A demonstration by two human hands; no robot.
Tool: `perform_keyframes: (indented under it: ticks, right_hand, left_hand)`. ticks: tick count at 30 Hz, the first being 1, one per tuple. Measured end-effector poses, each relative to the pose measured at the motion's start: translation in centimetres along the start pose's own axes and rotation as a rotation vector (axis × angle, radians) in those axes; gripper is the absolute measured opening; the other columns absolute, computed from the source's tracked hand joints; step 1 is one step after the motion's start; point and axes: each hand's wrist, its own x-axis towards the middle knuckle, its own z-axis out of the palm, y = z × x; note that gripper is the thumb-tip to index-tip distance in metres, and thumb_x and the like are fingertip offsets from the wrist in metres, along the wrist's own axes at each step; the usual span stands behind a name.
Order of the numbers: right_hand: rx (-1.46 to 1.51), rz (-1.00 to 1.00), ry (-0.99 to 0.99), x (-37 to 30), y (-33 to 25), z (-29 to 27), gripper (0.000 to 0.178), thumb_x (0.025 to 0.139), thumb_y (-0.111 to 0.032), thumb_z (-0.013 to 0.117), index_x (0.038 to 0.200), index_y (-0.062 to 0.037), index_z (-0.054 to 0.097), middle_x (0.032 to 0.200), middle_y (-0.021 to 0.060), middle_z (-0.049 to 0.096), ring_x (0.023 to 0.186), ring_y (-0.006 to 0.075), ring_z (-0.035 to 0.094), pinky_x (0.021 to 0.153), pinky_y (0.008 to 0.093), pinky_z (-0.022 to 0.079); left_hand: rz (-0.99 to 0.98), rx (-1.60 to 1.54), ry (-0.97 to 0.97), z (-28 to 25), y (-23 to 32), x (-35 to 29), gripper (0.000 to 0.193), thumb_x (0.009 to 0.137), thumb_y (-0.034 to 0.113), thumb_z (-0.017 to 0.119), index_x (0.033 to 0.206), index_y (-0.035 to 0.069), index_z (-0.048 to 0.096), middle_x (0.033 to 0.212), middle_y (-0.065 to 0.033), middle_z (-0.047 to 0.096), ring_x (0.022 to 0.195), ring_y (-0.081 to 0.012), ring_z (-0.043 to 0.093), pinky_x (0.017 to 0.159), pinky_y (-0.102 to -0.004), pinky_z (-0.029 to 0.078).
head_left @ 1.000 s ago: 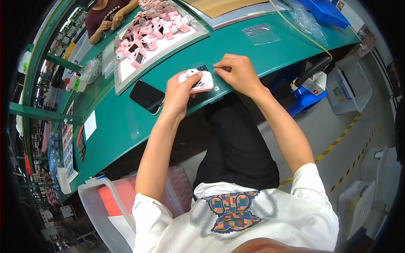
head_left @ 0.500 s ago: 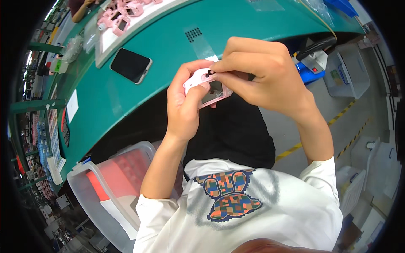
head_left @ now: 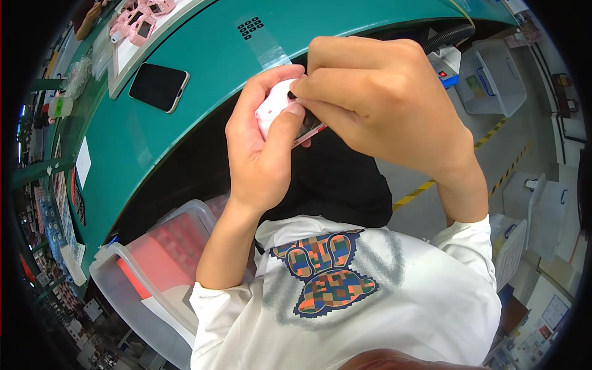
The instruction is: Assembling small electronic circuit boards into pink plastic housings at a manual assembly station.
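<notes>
My left hand (head_left: 262,148) is wrapped around a small pink toy camera (head_left: 269,111) with a dark screen, its thumb pressing on the near face. Over the camera's right part, my right hand (head_left: 382,92) pinches a tiny black piece (head_left: 292,95) between thumb and fingertips, right at the pink casing. The fingers hide much of the screen side, and I cannot tell whether the piece sits in the casing. On the green table just beyond lies a patch of several small black rings (head_left: 250,28) beside a strip of clear tape (head_left: 271,55).
A dark-screened phone (head_left: 159,87) lies on the green table (head_left: 117,148). Several pink cameras (head_left: 143,28) rest on a white tray at the far left. A clear bin with red contents (head_left: 123,283) stands at lower left; another clear bin (head_left: 493,80) sits at right.
The view has shifted, so the table things sit further left. Both hands stay together; the camera has tilted so less of its screen shows, and the right fingers press closer to it.
</notes>
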Motion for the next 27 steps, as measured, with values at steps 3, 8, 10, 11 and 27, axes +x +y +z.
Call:
perform_keyframes:
  ticks: [3,8,10,11,27]
  right_hand:
    - [0.004,0.007,-0.005,-0.1,-0.3,-0.2,0.009,0.071,0.005,0.073,0.075,-0.0028,0.069,0.073,-0.0007,0.058,0.052,0.0143,0.043,0.048,0.0272,0.035]
    - [-0.053,0.031,-0.033,-0.4,-0.5,-0.7,0.007,0.072,0.003,0.073,0.075,-0.003,0.069,0.074,-0.0008,0.057,0.053,0.0144,0.044,0.048,0.0274,0.035]
    - [-0.072,0.03,-0.043,-0.5,-0.6,-0.9,0.007,0.072,0.002,0.073,0.075,-0.0031,0.069,0.074,-0.0008,0.057,0.053,0.0144,0.044,0.048,0.0275,0.035]
    - [-0.09,0.028,-0.053,-0.5,-0.7,-1.0,0.007,0.073,0.001,0.073,0.075,-0.0033,0.068,0.073,-0.0009,0.056,0.053,0.0144,0.044,0.048,0.0276,0.035]
    - [-0.092,0.018,-0.105,-0.7,-0.1,-0.9,0.007,0.073,-0.001,0.073,0.076,-0.0038,0.067,0.074,-0.0007,0.055,0.054,0.0143,0.044,0.048,0.0285,0.035]
  left_hand:
    - [-0.005,-0.038,-0.018,0.0,-0.2,-0.1,0.035,0.094,0.008,0.052,0.128,0.0,0.058,0.114,-0.0115,0.063,0.093,-0.0157,0.058,0.084,-0.0265,0.048]
    - [-0.058,-0.066,-0.022,0.2,0.1,0.0,0.035,0.095,0.008,0.052,0.128,0.0,0.058,0.113,-0.0113,0.064,0.092,-0.0152,0.058,0.083,-0.0268,0.048]
    - [-0.037,-0.054,-0.029,0.2,0.0,0.0,0.035,0.095,0.008,0.053,0.128,0.0,0.058,0.113,-0.0113,0.064,0.092,-0.0152,0.059,0.083,-0.0268,0.048]
    - [-0.015,-0.041,-0.033,0.2,-0.1,0.0,0.035,0.095,0.008,0.053,0.128,0.0,0.058,0.113,-0.0113,0.064,0.091,-0.0152,0.059,0.082,-0.0267,0.048]
    - [-0.039,0.017,-0.043,0.3,-0.2,0.7,0.029,0.095,0.009,0.056,0.12,-0.002,0.065,0.102,-0.012,0.069,0.087,-0.0168,0.063,0.073,-0.0245,0.051]
